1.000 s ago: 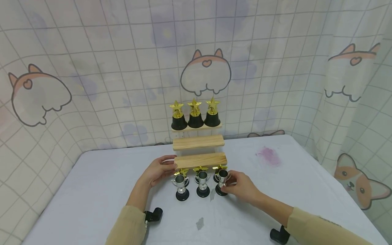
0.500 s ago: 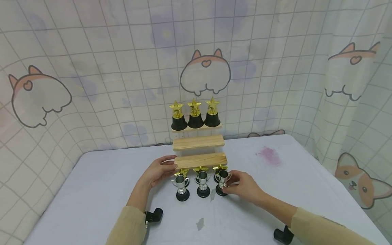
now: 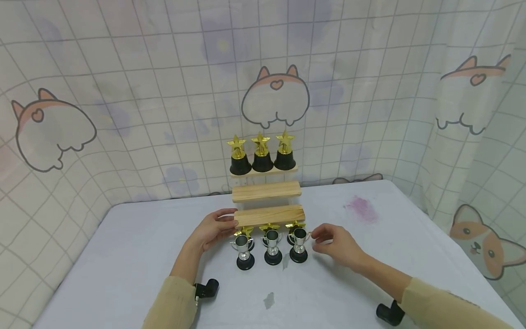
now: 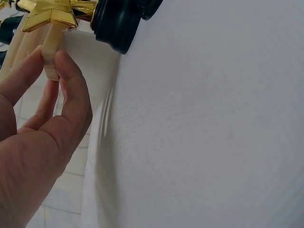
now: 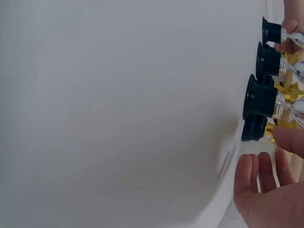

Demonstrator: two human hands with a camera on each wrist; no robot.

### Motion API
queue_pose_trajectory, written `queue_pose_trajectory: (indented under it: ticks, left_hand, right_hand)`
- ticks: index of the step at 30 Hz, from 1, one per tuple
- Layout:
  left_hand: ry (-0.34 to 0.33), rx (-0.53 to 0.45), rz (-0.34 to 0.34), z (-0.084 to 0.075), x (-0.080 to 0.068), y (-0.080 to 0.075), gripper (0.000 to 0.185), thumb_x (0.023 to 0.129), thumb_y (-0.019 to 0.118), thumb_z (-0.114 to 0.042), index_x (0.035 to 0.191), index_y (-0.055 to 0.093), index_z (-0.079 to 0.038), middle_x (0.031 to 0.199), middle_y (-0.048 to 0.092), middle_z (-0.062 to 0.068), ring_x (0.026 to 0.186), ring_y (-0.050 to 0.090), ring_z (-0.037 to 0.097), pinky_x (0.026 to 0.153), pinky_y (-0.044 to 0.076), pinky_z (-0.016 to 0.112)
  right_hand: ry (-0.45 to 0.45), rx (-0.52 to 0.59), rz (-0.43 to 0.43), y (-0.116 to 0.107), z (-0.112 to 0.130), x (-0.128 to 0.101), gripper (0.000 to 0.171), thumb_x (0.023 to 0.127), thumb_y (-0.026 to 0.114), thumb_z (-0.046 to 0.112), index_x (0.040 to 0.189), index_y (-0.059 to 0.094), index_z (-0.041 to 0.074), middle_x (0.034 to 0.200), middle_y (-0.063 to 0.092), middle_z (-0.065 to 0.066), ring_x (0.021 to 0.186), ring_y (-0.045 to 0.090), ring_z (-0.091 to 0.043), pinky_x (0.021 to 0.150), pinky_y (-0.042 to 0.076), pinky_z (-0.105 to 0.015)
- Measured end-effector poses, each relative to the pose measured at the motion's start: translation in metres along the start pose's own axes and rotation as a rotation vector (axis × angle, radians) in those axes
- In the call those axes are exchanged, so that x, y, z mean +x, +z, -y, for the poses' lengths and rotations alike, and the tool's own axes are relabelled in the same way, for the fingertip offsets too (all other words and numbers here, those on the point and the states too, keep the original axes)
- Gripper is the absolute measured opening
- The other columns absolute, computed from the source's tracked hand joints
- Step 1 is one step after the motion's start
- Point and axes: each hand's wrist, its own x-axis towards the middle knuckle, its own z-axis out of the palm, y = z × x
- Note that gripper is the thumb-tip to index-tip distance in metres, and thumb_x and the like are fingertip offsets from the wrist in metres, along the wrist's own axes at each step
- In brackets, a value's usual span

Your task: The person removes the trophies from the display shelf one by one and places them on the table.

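Your left hand is gripping the near wooden shelf's left end, your right hand is hovering loose-fingered, holding nothing, just right of the rightmost silver cup trophy.

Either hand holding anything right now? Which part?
Left hand pinches the left end of the lowest wooden shelf. Right hand holds nothing, just beside the right silver cup trophy.

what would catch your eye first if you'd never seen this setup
Three gold star trophies on black bases line the top step of a three-tier wooden stair shelf at the table's back. In front of its lowest step stand three small silver cup trophies on black bases, with more gold stars just behind them. The left hand holds the lowest step's end; the right hand hovers open beside the rightmost cup.
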Motion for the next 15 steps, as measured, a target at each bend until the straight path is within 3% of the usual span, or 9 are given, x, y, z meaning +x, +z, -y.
queue_pose_trajectory:
  ticks: [8, 15]
  left_hand:
    - [0.004, 0.01, 0.002, -0.002, 0.0, 0.0, 0.054, 0.096, 0.069, 0.003, 0.146, 0.049, 0.003, 0.132, 0.059, 0.024, 0.101, 0.069, 0.022, 0.092, 0.059, 0.035]
    - [-0.002, 0.009, 0.001, -0.002, -0.001, 0.0, 0.054, 0.095, 0.069, 0.003, 0.146, 0.049, 0.003, 0.13, 0.06, 0.023, 0.101, 0.068, 0.022, 0.092, 0.059, 0.035]
  right_hand:
    - [-0.022, -0.04, -0.057, -0.013, 0.01, 0.007, 0.025, 0.088, 0.077, 0.002, 0.111, 0.068, -0.001, 0.11, 0.07, -0.016, 0.099, 0.068, -0.026, 0.085, 0.055, -0.038]
    - [-0.059, -0.058, -0.095, -0.022, 0.018, 0.018, 0.02, 0.091, 0.075, 0.004, 0.109, 0.068, 0.0, 0.106, 0.071, -0.011, 0.1, 0.068, -0.027, 0.084, 0.057, -0.037]
